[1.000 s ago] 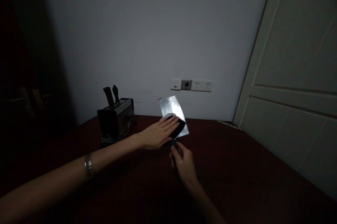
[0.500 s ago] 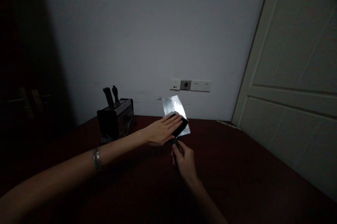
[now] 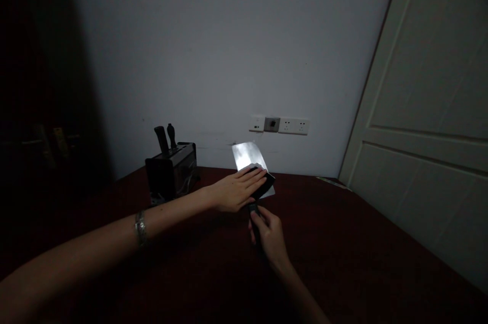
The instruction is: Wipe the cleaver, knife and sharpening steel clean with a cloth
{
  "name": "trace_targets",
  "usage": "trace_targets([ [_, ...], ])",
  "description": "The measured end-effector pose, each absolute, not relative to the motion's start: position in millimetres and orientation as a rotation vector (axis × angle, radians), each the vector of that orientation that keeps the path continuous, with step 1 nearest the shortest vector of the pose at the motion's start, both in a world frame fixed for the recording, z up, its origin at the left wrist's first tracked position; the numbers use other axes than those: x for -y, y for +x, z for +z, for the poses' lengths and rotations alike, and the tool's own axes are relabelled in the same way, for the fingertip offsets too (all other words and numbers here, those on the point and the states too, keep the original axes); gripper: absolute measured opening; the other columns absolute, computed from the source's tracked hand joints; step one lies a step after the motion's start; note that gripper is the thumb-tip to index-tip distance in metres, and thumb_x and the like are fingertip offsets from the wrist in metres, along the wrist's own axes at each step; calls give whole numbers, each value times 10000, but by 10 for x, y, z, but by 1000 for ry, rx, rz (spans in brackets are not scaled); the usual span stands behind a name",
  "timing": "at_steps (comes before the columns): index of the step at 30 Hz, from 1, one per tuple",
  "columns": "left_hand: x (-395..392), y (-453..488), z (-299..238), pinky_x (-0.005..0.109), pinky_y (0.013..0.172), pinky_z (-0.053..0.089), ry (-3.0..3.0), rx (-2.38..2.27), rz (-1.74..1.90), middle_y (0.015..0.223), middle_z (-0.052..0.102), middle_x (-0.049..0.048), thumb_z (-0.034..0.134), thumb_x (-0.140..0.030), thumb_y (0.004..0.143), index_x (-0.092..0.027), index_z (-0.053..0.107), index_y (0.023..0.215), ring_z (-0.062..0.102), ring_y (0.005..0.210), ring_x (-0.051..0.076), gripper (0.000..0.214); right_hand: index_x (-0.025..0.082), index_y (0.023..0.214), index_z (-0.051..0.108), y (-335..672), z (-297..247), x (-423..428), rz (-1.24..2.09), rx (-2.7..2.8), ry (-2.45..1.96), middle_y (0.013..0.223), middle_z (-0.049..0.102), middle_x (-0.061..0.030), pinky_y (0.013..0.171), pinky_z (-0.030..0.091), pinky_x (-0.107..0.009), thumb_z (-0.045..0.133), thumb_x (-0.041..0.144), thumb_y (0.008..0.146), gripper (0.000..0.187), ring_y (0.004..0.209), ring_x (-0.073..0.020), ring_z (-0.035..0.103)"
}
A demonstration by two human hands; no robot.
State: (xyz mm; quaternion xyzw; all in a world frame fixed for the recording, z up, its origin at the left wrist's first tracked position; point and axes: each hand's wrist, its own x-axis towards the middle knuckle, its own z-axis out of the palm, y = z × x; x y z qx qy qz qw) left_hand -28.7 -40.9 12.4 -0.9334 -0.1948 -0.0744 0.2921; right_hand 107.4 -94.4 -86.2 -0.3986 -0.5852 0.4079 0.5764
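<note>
My right hand (image 3: pixel 270 230) is closed round the black handle (image 3: pixel 253 208) of a cleaver, whose broad shiny blade (image 3: pixel 249 154) points up and away from me. Across the lower part of the blade lies a black cloth-like piece (image 3: pixel 265 186) with a pale, uneven edge. My left hand (image 3: pixel 234 191) presses it against the blade, fingers straight and side by side. Any fingers behind the blade are hidden. Both hands are above the dark red table (image 3: pixel 324 243).
A dark knife block (image 3: pixel 173 169) with two black handles (image 3: pixel 165 137) sticking up stands at the left. Behind the table is a pale wall with sockets (image 3: pixel 293 126). A thin flat strip (image 3: pixel 333 183) lies at the back right, near a panelled door (image 3: pixel 423 171).
The view has shifted slightly. The blade has tilted a little, and its bright reflection has moved. Both hands keep nearly the same position on the cleaver and the black piece.
</note>
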Motion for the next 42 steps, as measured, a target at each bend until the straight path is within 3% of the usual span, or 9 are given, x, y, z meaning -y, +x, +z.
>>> trace_targets([
  [11, 353, -221, 140, 353, 1107, 92, -2503, 451, -185, 1460, 155, 122, 335, -355, 887, -72, 206, 1386, 72, 1352, 192, 588, 160, 723, 531, 1054, -913, 931, 944, 1299, -937, 506, 481, 43, 323, 292, -181, 499, 468, 786, 315, 332, -67, 405],
  [15, 361, -146, 154, 346, 1106, 73, -2493, 428, -172, 1460, 141, 139, 345, -363, 886, -58, 217, 1381, 75, 1352, 196, 595, 164, 652, 514, 1020, -924, 948, 910, 1378, -938, 473, 473, 45, 332, 275, -181, 481, 441, 806, 319, 320, -61, 392],
  [24, 335, -275, 168, 374, 1097, 108, -2538, 488, -134, 1469, 117, 108, 291, -371, 905, -100, 156, 1403, 55, 1353, 191, 582, 163, 652, 499, 1083, -861, 923, 1020, 1283, -893, 495, 484, 43, 316, 280, -177, 495, 439, 790, 309, 320, -62, 404],
  [31, 327, -105, 146, 366, 1093, 98, -2536, 424, -149, 1461, 148, 130, 351, -340, 884, -85, 214, 1386, 104, 1350, 199, 579, 159, 692, 514, 1040, -908, 939, 959, 1313, -937, 482, 469, 53, 315, 289, -170, 481, 430, 798, 293, 316, -59, 399],
  [37, 206, 41, 207, 396, 1082, 118, -2603, 388, -133, 1409, 327, 80, 411, -293, 862, -186, 378, 1314, 258, 1311, 190, 466, 161, 670, 505, 1014, -920, 924, 1069, 1225, -911, 474, 481, 53, 300, 291, -167, 503, 422, 769, 279, 310, -57, 394],
  [42, -105, 2, 444, 419, 1070, 145, -2544, 455, -181, 1319, 462, 66, 488, -129, 781, -203, 464, 1234, 370, 1247, 185, 459, 156, 663, 500, 1021, -889, 929, 1194, 1120, -873, 466, 496, 48, 279, 272, -158, 554, 429, 713, 283, 298, -53, 395],
])
